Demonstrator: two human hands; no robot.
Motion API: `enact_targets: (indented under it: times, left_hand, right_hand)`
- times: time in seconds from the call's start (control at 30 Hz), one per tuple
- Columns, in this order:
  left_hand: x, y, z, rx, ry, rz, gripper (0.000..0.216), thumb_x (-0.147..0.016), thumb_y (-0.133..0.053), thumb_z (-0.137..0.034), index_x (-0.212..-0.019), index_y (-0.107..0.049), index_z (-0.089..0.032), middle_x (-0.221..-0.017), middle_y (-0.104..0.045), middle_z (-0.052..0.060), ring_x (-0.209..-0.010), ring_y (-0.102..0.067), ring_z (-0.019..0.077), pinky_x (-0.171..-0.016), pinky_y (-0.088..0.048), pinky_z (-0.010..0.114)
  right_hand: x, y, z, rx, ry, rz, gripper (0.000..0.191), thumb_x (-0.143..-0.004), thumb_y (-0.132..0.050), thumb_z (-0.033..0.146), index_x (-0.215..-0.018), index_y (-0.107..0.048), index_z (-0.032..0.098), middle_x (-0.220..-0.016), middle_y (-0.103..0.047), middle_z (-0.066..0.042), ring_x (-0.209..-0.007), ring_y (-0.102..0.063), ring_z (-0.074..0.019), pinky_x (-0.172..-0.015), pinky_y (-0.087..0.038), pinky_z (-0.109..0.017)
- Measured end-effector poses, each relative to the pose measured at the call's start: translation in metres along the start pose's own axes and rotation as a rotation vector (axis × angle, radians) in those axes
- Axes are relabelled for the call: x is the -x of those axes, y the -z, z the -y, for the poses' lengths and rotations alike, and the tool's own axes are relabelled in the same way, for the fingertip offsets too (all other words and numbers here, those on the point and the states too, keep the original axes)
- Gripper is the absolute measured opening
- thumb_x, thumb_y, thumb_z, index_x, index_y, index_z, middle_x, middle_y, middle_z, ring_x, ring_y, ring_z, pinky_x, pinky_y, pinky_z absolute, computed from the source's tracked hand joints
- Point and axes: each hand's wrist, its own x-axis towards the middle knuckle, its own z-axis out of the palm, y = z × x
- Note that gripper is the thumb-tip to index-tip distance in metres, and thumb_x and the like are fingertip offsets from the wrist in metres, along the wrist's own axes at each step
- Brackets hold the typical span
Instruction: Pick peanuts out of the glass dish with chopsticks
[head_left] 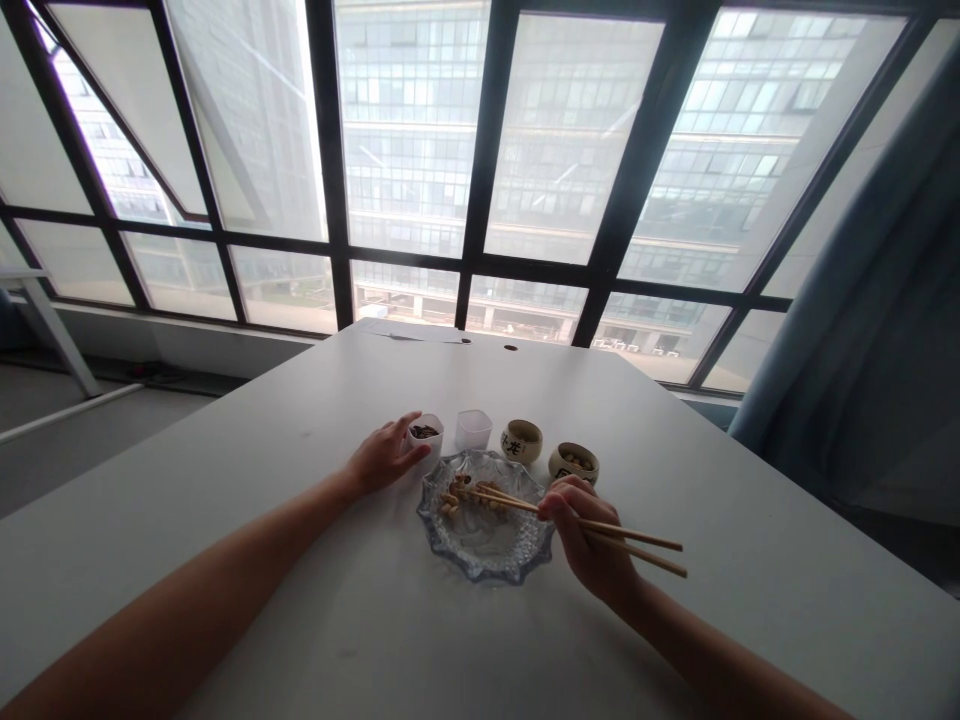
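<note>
A pair of wooden chopsticks [630, 538] is gripped in my right hand [589, 535], their tips among the small pale-brown pieces, perhaps nuts, [487, 495] in a scalloped glass dish [484, 572]. My left hand [386, 455] reaches around a translucent white plastic cup [429, 455], thumb on the near side and fingers at the far side. Dark slender pieces [424, 432] lie inside that cup; they are too small to name. Just beyond my right hand stands a cream ceramic bowl [562, 463] with several roundish brown pieces in it, its front partly hidden by the hand.
Behind the dish are another translucent plastic cup [474, 430] and a second cream bowl [517, 447] with dark lettering. Paper sheets [412, 331] lie at the white table's [315, 620] far end, by the windows. A blue-grey curtain [840, 300] hangs at the right.
</note>
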Motion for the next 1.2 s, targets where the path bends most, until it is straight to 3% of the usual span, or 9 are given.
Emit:
enact_targets:
  times: [0.2,0.4,0.57,0.87,1.03,1.2]
  left_hand:
    - [0.0,-0.002,0.003,0.015,-0.004,-0.012,0.072,-0.088,-0.047,-0.068,-0.141,-0.046,-0.018,-0.116,-0.069,0.017,-0.109,-0.065,0.0324,-0.094,-0.05,0.047]
    - [0.0,-0.002,0.003,0.013,0.001,-0.001,0.073,-0.088,-0.046,-0.067,-0.142,-0.044,-0.018,-0.116,-0.069,0.017,-0.111,-0.065,0.0329,-0.094,-0.05,0.047]
    - [-0.001,-0.002,0.002,0.01,0.004,0.015,0.076,-0.089,-0.044,-0.068,-0.143,-0.043,-0.016,-0.118,-0.067,0.019,-0.112,-0.064,0.0342,-0.096,-0.049,0.049]
    - [-0.001,-0.001,0.002,0.01,-0.009,0.01,0.072,-0.089,-0.046,-0.067,-0.143,-0.043,-0.019,-0.116,-0.068,0.017,-0.111,-0.064,0.0327,-0.096,-0.049,0.046]
    - [-0.001,0.0,0.001,0.001,-0.002,0.025,0.075,-0.089,-0.044,-0.068,-0.143,-0.042,-0.016,-0.116,-0.068,0.018,-0.111,-0.064,0.0337,-0.095,-0.049,0.047]
    - [-0.001,-0.003,0.004,0.012,-0.016,0.009,0.075,-0.089,-0.044,-0.069,-0.143,-0.043,-0.016,-0.115,-0.068,0.018,-0.111,-0.064,0.0338,-0.094,-0.05,0.047]
  right_hand:
    - [0.001,0.002,0.004,-0.021,-0.003,-0.039,0.039,-0.101,-0.044,0.034,-0.068,-0.062,0.022,-0.064,-0.061,-0.004,-0.063,-0.057,-0.0184,-0.064,-0.047,-0.033]
    - [-0.003,0.004,0.009,-0.054,0.015,0.061,0.039,-0.101,-0.045,0.037,-0.069,-0.063,0.022,-0.064,-0.063,-0.004,-0.061,-0.06,-0.0184,-0.063,-0.048,-0.033]
    - [-0.003,0.005,0.006,-0.037,-0.066,-0.005,0.038,-0.102,-0.044,0.035,-0.069,-0.06,0.022,-0.061,-0.063,-0.003,-0.059,-0.06,-0.0178,-0.061,-0.047,-0.031]
    - [-0.007,0.006,0.017,0.162,0.072,0.048,0.04,-0.101,-0.045,0.032,-0.064,-0.059,0.022,-0.058,-0.063,-0.002,-0.055,-0.058,-0.0165,-0.062,-0.046,-0.032]
    - [-0.01,0.006,0.019,0.123,-0.047,0.067,0.046,-0.101,-0.044,0.041,-0.062,-0.059,0.022,-0.056,-0.064,-0.004,-0.053,-0.06,-0.0169,-0.059,-0.047,-0.031]
    - [-0.014,0.009,0.013,-0.046,-0.294,0.071,0.052,-0.096,-0.047,0.058,-0.062,-0.061,0.022,-0.051,-0.065,-0.005,-0.049,-0.063,-0.0192,-0.051,-0.049,-0.03]
